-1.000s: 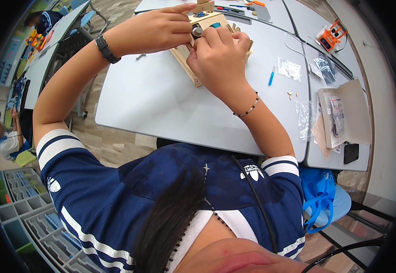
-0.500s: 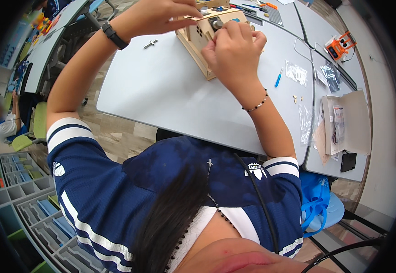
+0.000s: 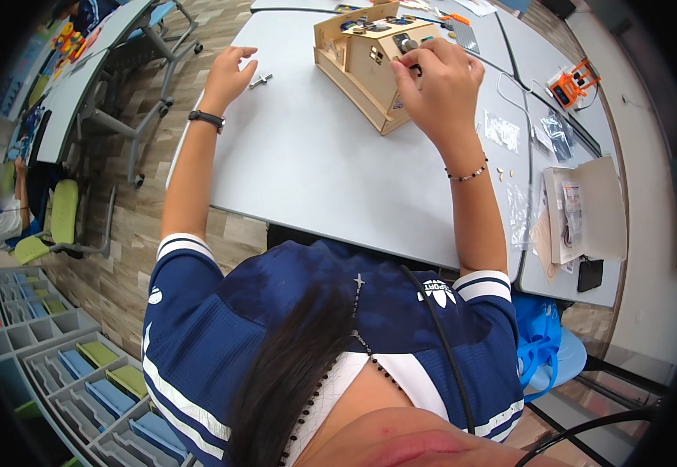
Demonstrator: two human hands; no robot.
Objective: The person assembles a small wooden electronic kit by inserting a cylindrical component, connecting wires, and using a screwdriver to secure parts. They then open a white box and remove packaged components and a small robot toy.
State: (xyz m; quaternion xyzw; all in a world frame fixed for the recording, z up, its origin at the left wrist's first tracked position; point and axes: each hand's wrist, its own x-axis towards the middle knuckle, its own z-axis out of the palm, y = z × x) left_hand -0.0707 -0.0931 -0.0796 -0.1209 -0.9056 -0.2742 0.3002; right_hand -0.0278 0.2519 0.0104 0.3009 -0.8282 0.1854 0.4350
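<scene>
A wooden model house (image 3: pixel 369 70) stands at the far middle of the table, with small electronic parts and wires on its roof. At its right end is my right hand (image 3: pixel 443 93), fingers bent and closed near a round silvery part (image 3: pixel 409 45); what they grip is hidden. To the left, my left hand (image 3: pixel 229 82) is over the table edge with thumb and fingers apart and nothing in it. Just right of those fingers lies a small metal fastener-like piece (image 3: pixel 260 81).
On the right are clear plastic bags (image 3: pixel 502 131), small tan pieces (image 3: pixel 501 173), an open white box (image 3: pixel 587 210) and a black flat case (image 3: pixel 590 274). An orange device (image 3: pixel 568 89) stands farther back. Another person (image 3: pixel 7 218) sits at the far left.
My left hand has left the house and moved left, close to the metal piece. My right hand has shifted slightly right and down, still at the house, which now shows more fully.
</scene>
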